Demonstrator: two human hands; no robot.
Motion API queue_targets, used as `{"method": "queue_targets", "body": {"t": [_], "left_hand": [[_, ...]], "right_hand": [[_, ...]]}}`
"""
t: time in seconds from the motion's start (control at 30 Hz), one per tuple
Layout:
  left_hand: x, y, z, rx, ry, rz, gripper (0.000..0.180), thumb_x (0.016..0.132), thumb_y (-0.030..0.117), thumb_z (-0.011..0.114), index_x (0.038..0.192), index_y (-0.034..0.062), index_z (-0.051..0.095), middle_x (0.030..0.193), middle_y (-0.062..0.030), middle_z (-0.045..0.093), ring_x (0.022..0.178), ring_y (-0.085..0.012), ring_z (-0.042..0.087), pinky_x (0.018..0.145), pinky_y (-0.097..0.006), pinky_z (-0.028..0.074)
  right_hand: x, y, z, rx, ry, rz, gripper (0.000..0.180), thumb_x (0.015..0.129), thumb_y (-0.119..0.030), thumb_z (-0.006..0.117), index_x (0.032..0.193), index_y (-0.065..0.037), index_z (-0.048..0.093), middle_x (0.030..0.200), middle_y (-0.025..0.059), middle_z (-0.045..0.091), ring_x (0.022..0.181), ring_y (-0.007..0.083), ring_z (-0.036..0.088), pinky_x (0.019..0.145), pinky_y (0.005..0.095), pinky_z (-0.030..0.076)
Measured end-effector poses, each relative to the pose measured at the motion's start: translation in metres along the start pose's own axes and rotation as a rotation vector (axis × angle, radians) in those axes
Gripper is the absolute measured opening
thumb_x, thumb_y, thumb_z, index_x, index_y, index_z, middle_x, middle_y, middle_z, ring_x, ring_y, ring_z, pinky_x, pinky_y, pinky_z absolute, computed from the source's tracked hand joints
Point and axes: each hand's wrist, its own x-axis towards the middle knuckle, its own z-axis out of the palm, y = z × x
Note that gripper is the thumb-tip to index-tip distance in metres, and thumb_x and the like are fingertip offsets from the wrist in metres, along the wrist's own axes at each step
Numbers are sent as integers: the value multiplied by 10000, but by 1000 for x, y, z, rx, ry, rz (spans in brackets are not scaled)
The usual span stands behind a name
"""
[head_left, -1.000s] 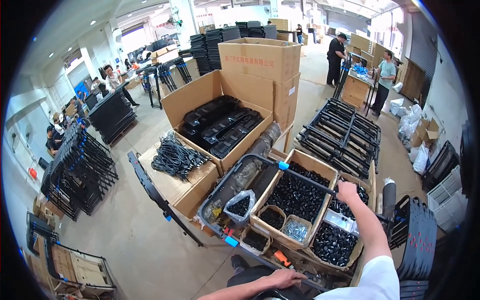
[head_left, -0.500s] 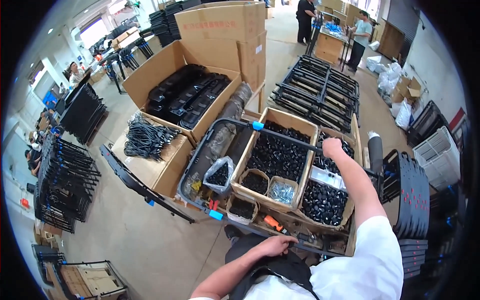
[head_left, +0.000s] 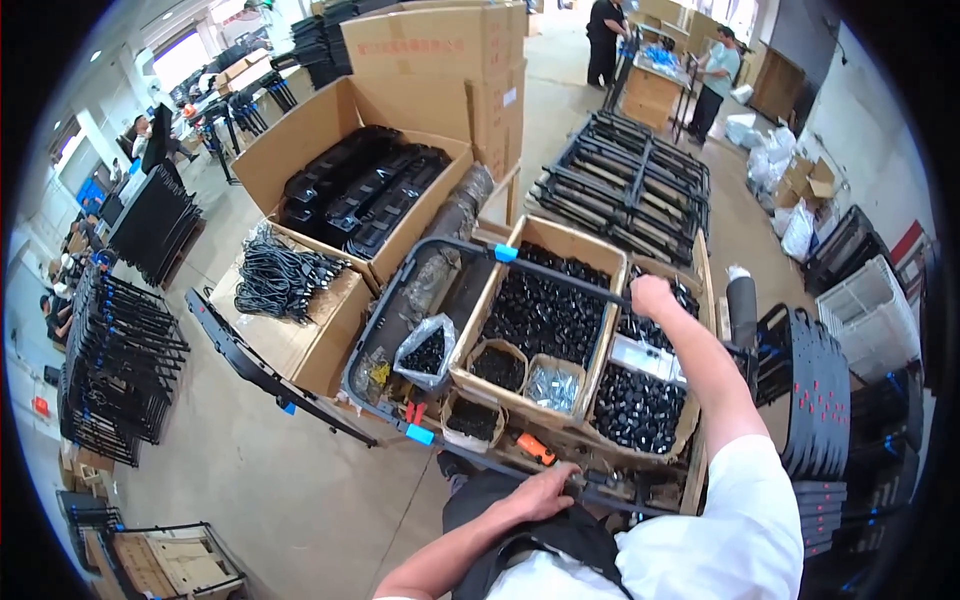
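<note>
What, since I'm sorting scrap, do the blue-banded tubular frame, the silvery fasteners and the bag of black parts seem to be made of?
Tubular frame: probably painted metal, dark satin; slim, smoothly bent bar, though plastic is possible.
Silvery fasteners: likely plain or plated metal; bright glints.
Bag: apparently thin plastic film, translucent and creased.

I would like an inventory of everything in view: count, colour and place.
Tubular frame: one, black with blue clips, centre
Cardboard box: one, brown, centre
Small parts: many, black, in that box
Screws: many, silver, lower centre
Plastic bag: one, clear, left of the box
Tool: one, orange and black, lower centre
Open carton: one, brown, upper left
Panels: several, black, in the carton
Cables: one bundle, black, left of centre
Stacked frames: several, black, upper right
Bags: several, white, upper right
People: several, dark or light clothes, background
Left hand: one, bare, at the frame's near bar
Right hand: one, bare, holding the frame's far bar
</note>
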Motion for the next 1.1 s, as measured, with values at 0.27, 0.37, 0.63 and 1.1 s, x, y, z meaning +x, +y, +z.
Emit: {"method": "queue_targets", "body": {"t": [0.27, 0.37, 0.63, 1.1], "left_hand": [[6, 0, -13, -72, -162, -93, 531, 946, 140, 625, 1469, 229, 623, 1300, -185, 727, 1187, -394, 696, 1033, -472, 548], [12, 2, -8, 19, -95, -56, 439, 989, 266, 590, 1418, 214, 669, 1184, -172, 761, 1104, -377, 726, 971, -483, 560], [8, 4, 5, 106, -23, -66, 505, 1004, 370, 665, 1461, 165, 602, 1260, -206, 735, 1170, -412, 694, 993, -492, 553], [12, -21, 8, 91, 5, 7, 348, 977, 212, 624, 1318, 150, 642, 1094, -204, 739, 1061, -418, 704, 898, -528, 549]], "right_hand": [[4, 7, -3, -50, -11, 24, 219, 898, -184, 662, 1039, -107, 810, 1077, 162, 803, 1005, 322, 792, 839, 461, 637], [2, 6, -7, -24, 24, 12, 215, 905, -190, 671, 1036, -116, 824, 1154, 148, 798, 1045, 315, 786, 855, 455, 634], [7, -3, -13, -52, -91, 34, 240, 914, -203, 684, 1069, -90, 829, 1173, 167, 794, 1076, 325, 780, 893, 448, 632], [27, -5, 39, 237, 223, -81, 386, 939, -173, 622, 1256, 40, 571, 1020, 278, 755, 988, 480, 736, 886, 555, 600]]}}
